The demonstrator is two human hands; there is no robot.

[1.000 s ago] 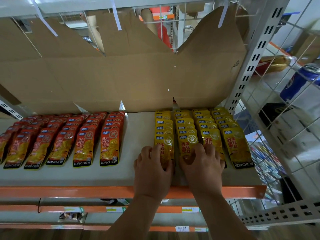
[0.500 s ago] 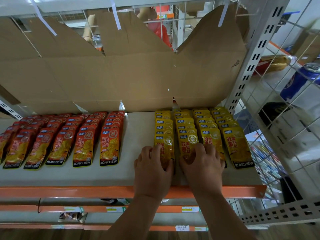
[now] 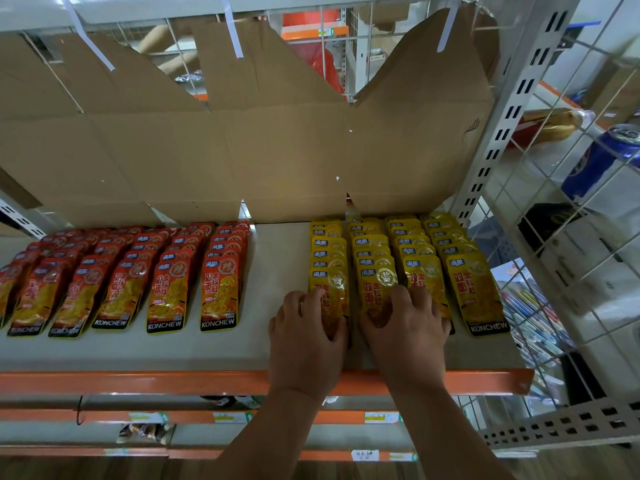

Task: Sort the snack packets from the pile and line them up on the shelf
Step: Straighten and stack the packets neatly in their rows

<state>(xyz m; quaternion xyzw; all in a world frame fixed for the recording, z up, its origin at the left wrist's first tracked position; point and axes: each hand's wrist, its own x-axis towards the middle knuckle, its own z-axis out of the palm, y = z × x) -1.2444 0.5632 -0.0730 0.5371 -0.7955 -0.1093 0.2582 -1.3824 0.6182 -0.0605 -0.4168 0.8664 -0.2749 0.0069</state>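
Observation:
Yellow snack packets (image 3: pixel 474 289) lie in several overlapping rows on the right half of the shelf (image 3: pixel 277 265). Red packets (image 3: pixel 220 292) of the same brand fill several rows on the left half. My left hand (image 3: pixel 306 341) lies palm down on the front packet of the leftmost yellow row, fingers spread. My right hand (image 3: pixel 405 336) rests flat across the front packets of the second and third yellow rows. Both hands press on the packets and hide their lower ends. The rightmost yellow row is untouched.
A flattened cardboard sheet (image 3: pixel 242 150) stands behind the rows as a back wall. An orange beam (image 3: pixel 138 382) edges the shelf front. A white slotted post (image 3: pixel 512 109) and wire mesh (image 3: pixel 571 271) close the right side, with a blue can (image 3: pixel 602 161) beyond. A bare strip separates red and yellow rows.

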